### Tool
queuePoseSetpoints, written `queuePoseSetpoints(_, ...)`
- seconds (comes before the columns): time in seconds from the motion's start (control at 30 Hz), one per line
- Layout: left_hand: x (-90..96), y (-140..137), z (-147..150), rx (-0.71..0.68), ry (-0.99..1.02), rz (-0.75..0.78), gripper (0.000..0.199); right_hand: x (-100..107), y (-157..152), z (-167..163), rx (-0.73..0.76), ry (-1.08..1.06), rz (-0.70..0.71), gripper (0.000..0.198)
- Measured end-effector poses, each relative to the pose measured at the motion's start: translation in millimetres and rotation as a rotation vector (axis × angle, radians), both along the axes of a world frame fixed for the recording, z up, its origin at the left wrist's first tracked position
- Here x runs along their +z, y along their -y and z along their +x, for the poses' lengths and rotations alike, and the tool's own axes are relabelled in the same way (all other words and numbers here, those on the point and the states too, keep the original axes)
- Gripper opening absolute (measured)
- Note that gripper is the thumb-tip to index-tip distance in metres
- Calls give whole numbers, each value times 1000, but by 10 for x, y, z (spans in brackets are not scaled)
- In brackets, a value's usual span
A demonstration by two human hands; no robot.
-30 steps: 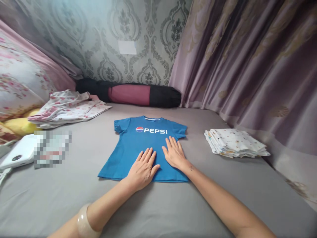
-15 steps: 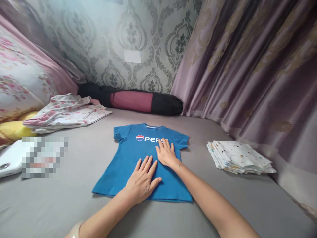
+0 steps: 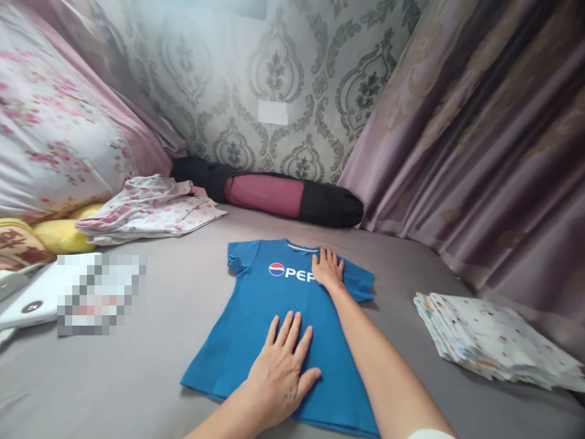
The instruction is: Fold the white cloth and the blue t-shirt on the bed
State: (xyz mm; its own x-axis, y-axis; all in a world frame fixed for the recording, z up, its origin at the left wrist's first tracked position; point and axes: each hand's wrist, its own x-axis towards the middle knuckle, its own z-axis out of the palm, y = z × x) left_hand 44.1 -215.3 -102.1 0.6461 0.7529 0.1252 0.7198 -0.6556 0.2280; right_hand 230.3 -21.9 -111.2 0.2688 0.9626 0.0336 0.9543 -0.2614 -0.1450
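Note:
A blue T-shirt with a Pepsi print lies spread front-up on the grey bed sheet, collar away from me. My left hand rests flat on its lower middle, fingers spread. Farther up, my right hand lies flat by the collar and the right-hand shoulder, covering the end of the lettering. Neither hand grasps anything. The left-hand sleeve is slightly rumpled at its cuff.
Right of the shirt sits a folded stack of white printed cloth. Crumpled white-and-pink clothes, a yellow item and a white device are at left. A long black-and-maroon bag lies along the wall, beside curtains.
My right hand has slid up the shirt from the lettering toward the collar and shoulder. My left hand stays flat on the lower part. The camera view has shifted.

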Motion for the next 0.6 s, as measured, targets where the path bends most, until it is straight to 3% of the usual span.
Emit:
queuePoseSetpoints(0.17, 90, -38, -54, 5, 71, -60, 64, 56, -25, 5, 7, -16, -55, 60)
queuePoseSetpoints(0.27, 112, -107, -120, 88, 108, -38, 59, 146, 4, -152, 13, 7, -33, 58)
queuePoseSetpoints(0.33, 95, -175, -181, 207, 109, 29, 54, 181, 66, -371, 98, 24, 10, 58)
queuePoseSetpoints(0.5, -82, -338, -353, 489, 46, 233, 55, 135, 295, -1033, 493, -71, -13, 60)
queuePoseSetpoints(0.6, -216, -373, -409, 558, 25, 261, 63, 87, 299, -1228, 547, -110, -40, 63)
